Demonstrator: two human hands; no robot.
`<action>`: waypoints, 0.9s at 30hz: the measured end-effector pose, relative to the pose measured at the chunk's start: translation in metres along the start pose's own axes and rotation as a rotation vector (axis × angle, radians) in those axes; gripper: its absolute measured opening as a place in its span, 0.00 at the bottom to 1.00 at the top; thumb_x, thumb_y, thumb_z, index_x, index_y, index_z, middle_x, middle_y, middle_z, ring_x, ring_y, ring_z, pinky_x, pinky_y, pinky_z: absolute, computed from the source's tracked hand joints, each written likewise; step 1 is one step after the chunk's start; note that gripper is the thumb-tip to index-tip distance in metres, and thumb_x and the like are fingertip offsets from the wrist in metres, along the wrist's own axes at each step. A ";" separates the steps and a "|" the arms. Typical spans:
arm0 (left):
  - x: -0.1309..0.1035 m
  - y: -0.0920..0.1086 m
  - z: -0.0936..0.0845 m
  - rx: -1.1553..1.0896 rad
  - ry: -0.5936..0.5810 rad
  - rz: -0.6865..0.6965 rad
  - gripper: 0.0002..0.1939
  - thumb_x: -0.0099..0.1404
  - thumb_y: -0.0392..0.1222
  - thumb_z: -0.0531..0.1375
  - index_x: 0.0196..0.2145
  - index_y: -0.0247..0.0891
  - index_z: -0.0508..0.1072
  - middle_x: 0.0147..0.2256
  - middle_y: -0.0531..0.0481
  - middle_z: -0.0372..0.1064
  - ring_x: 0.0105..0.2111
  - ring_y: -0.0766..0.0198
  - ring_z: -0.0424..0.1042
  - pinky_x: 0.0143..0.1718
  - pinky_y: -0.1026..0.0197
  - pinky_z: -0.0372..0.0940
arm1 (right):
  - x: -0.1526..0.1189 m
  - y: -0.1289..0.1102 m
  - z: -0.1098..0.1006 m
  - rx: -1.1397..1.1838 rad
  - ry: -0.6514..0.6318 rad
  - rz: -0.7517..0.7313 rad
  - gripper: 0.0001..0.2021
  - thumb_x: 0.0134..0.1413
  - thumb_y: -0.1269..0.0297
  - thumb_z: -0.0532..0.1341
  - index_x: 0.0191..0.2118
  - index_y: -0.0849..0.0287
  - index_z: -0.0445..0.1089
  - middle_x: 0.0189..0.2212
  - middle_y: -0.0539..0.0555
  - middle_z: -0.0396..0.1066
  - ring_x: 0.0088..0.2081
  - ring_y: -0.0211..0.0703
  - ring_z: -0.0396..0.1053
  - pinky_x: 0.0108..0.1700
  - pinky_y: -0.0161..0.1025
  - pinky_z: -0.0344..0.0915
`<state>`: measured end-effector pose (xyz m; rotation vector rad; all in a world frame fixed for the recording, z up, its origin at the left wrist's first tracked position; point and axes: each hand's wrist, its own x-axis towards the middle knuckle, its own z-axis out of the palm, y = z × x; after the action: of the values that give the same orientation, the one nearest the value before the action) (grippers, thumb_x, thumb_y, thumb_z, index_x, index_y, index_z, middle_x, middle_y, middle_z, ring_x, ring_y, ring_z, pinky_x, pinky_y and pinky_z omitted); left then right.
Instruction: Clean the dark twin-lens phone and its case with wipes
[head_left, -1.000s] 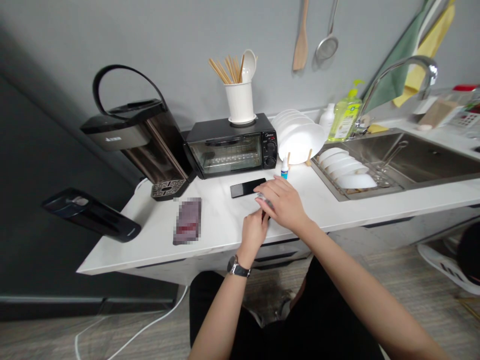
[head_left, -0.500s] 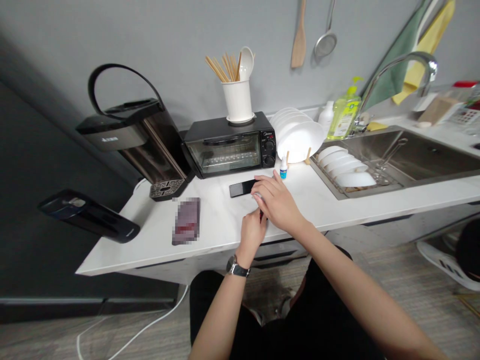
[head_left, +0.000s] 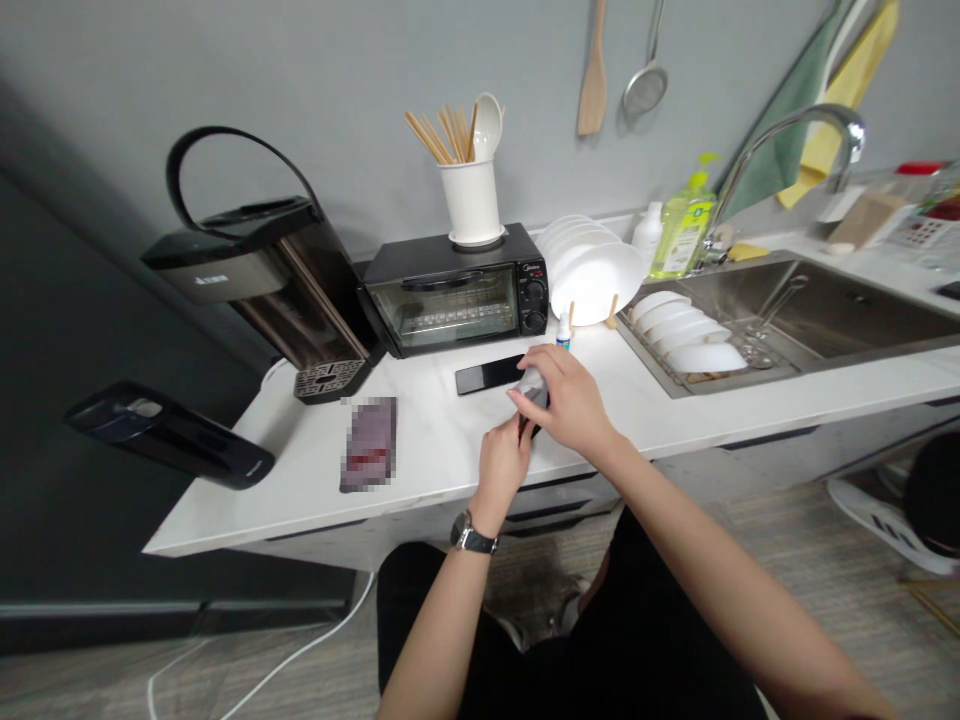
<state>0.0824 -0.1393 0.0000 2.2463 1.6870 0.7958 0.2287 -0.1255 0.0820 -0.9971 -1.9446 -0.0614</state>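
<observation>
Over the counter's front part, my left hand (head_left: 504,465) is closed around a dark flat object (head_left: 541,408) with a bit of red at its edge; most of it is hidden by my fingers. My right hand (head_left: 576,402) arches over that object, its fingers closed on a crumpled grey cloth (head_left: 533,381) that touches the object's upper end. Just beyond lies a black phone-like slab (head_left: 480,376), partly behind my right fingers. A small white bottle with a blue label (head_left: 563,332) stands behind my right hand.
A toaster oven (head_left: 454,300) carries a utensil holder (head_left: 471,200). Left are a water dispenser (head_left: 300,310), a dark bottle-shaped container (head_left: 180,440) and a pixelated flat item (head_left: 369,445). Plates (head_left: 592,280) and a sink (head_left: 862,330) with bowls (head_left: 690,335) are right.
My right hand has lifted and shifted slightly right, its fingers more arched, so the grey cloth and dark object show more. My left hand stays nearly in place.
</observation>
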 end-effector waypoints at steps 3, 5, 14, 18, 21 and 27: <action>0.000 -0.002 0.001 0.012 -0.008 -0.008 0.12 0.74 0.35 0.54 0.43 0.35 0.78 0.37 0.39 0.81 0.37 0.51 0.81 0.36 0.59 0.65 | 0.001 -0.009 0.006 -0.027 -0.031 -0.159 0.09 0.72 0.65 0.53 0.47 0.57 0.70 0.45 0.57 0.76 0.63 0.53 0.66 0.69 0.59 0.55; 0.000 -0.002 0.001 0.028 -0.024 -0.022 0.11 0.72 0.34 0.55 0.41 0.34 0.78 0.37 0.38 0.81 0.36 0.50 0.81 0.36 0.59 0.65 | 0.001 -0.013 0.010 -0.037 -0.037 -0.242 0.13 0.74 0.70 0.49 0.48 0.57 0.71 0.46 0.56 0.78 0.63 0.50 0.67 0.71 0.59 0.51; 0.000 0.001 -0.001 -0.015 0.000 0.008 0.13 0.76 0.39 0.52 0.47 0.37 0.77 0.39 0.40 0.82 0.38 0.51 0.82 0.36 0.60 0.64 | 0.000 0.001 0.004 0.015 0.022 0.076 0.18 0.62 0.51 0.65 0.52 0.54 0.70 0.46 0.57 0.75 0.49 0.53 0.74 0.52 0.50 0.71; 0.000 0.000 0.000 -0.026 0.003 0.009 0.14 0.77 0.41 0.52 0.50 0.39 0.76 0.39 0.42 0.82 0.38 0.53 0.82 0.35 0.61 0.63 | 0.001 0.003 0.000 0.036 0.003 0.180 0.20 0.59 0.49 0.67 0.51 0.55 0.68 0.45 0.56 0.74 0.46 0.53 0.75 0.47 0.49 0.73; 0.001 -0.001 0.000 -0.020 0.004 -0.007 0.13 0.76 0.39 0.52 0.46 0.38 0.77 0.38 0.41 0.82 0.37 0.53 0.81 0.36 0.61 0.64 | 0.002 -0.003 0.003 0.043 -0.001 0.055 0.12 0.65 0.54 0.62 0.48 0.55 0.69 0.47 0.58 0.74 0.55 0.56 0.71 0.56 0.53 0.70; 0.001 -0.002 -0.001 0.034 -0.041 -0.031 0.12 0.71 0.35 0.54 0.39 0.35 0.78 0.37 0.38 0.82 0.38 0.49 0.81 0.36 0.58 0.66 | 0.001 -0.015 0.018 -0.057 -0.041 -0.217 0.15 0.72 0.73 0.48 0.49 0.55 0.71 0.48 0.55 0.77 0.62 0.49 0.67 0.72 0.61 0.48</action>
<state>0.0805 -0.1379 0.0003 2.2368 1.7252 0.7145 0.2063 -0.1276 0.0775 -0.8259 -2.0934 -0.2222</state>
